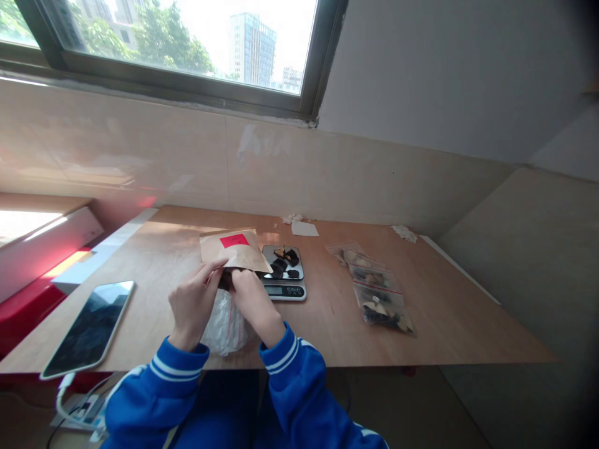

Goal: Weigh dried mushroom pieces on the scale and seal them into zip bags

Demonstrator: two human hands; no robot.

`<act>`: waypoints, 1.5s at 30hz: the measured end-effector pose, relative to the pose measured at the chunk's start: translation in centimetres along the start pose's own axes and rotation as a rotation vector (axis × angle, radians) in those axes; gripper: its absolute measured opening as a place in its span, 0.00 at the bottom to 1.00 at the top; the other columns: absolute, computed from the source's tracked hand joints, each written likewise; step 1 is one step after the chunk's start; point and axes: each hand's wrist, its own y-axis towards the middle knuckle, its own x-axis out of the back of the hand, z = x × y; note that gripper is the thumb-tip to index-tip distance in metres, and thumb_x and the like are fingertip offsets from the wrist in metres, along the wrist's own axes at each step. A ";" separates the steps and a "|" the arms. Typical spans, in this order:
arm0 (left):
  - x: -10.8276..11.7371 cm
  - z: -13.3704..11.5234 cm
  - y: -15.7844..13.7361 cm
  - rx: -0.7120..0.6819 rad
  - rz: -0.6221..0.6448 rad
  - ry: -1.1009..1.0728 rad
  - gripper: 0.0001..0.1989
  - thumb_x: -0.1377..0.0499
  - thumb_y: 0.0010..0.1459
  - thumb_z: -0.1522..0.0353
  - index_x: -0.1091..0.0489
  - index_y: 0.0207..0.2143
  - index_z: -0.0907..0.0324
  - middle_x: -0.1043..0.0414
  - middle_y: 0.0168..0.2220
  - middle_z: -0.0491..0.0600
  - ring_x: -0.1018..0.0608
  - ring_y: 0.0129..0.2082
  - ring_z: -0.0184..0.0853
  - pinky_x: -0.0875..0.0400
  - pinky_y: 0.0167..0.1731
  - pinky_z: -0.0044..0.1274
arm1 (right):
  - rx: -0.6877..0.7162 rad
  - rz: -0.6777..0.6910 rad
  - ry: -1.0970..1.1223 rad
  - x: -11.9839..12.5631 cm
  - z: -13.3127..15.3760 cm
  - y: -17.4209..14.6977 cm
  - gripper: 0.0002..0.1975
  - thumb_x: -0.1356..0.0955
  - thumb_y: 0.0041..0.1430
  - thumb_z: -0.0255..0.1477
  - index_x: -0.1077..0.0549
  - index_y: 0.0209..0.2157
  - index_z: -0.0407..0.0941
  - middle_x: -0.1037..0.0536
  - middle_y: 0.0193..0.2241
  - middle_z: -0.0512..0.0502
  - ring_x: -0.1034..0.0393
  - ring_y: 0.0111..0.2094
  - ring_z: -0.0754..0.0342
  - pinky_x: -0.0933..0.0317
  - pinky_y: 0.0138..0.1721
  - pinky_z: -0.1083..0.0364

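A brown paper bag (213, 249) with a red label is tilted, its mouth toward me. My left hand (196, 302) is closed on the bag's near edge. At the opening, the fingers of my right hand (253, 299) are hidden inside or behind the rim, so I cannot see what they touch. Just right of the bag stands a kitchen scale (296, 291), partly covered by it. On the scale's plate lie several dark dried slices (292, 257). Beneath my hands rests a heap of clear plastic bags (224, 327).
Zip bags (381, 302) of dried pieces lie to the right. At the left is a tablet-like phone (91, 324) with a white cable (63, 393). White paper (304, 229) and crumpled tissue (403, 234) lie near the wall. The wooden table's (449, 318) front edge is close to me.
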 end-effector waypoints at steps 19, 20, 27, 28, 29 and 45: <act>-0.8 -0.2 1.1 0.012 0.012 0.050 0.13 0.44 0.61 0.61 0.24 0.46 0.47 0.22 0.32 0.44 0.22 0.33 0.34 0.43 0.25 0.20 | -0.124 -0.272 0.195 9.5 -9.4 -6.4 0.13 0.33 0.59 0.29 0.27 0.46 0.46 0.22 0.42 0.44 0.27 0.38 0.53 0.31 0.43 0.52; -0.8 -0.3 1.1 0.009 0.017 0.047 0.13 0.43 0.61 0.61 0.24 0.46 0.46 0.22 0.32 0.44 0.22 0.33 0.34 0.43 0.25 0.21 | -0.140 -0.281 0.168 9.4 -10.8 -6.2 0.13 0.33 0.59 0.29 0.27 0.46 0.46 0.22 0.41 0.44 0.27 0.39 0.52 0.32 0.44 0.52; -0.5 -0.2 0.9 -0.030 0.003 0.046 0.12 0.43 0.61 0.62 0.24 0.45 0.47 0.21 0.33 0.44 0.22 0.31 0.34 0.42 0.25 0.21 | -0.105 -0.194 0.097 7.4 -15.5 -3.6 0.10 0.36 0.60 0.26 0.25 0.41 0.46 0.21 0.41 0.43 0.27 0.45 0.49 0.34 0.48 0.49; -0.5 -0.1 0.9 -0.035 -0.001 0.047 0.12 0.43 0.61 0.62 0.24 0.45 0.47 0.21 0.32 0.44 0.22 0.31 0.34 0.42 0.24 0.20 | -0.101 -0.189 0.099 7.0 -15.7 -3.4 0.10 0.37 0.61 0.26 0.26 0.42 0.46 0.21 0.42 0.43 0.27 0.45 0.49 0.35 0.48 0.49; -0.4 0.0 1.0 -0.041 -0.005 0.048 0.11 0.43 0.61 0.62 0.24 0.45 0.47 0.22 0.32 0.44 0.22 0.31 0.34 0.42 0.24 0.20 | -0.098 -0.185 0.104 6.7 -15.9 -3.3 0.11 0.37 0.62 0.26 0.26 0.42 0.46 0.21 0.42 0.44 0.27 0.46 0.49 0.35 0.48 0.49; -1.4 0.4 0.6 -0.135 -0.058 0.015 0.10 0.41 0.60 0.64 0.24 0.44 0.48 0.21 0.32 0.43 0.21 0.29 0.32 0.41 0.23 0.20 | 0.428 -0.178 -0.116 5.3 -3.0 -4.2 0.17 0.42 0.61 0.19 0.29 0.48 0.41 0.24 0.40 0.41 0.30 0.44 0.50 0.33 0.47 0.52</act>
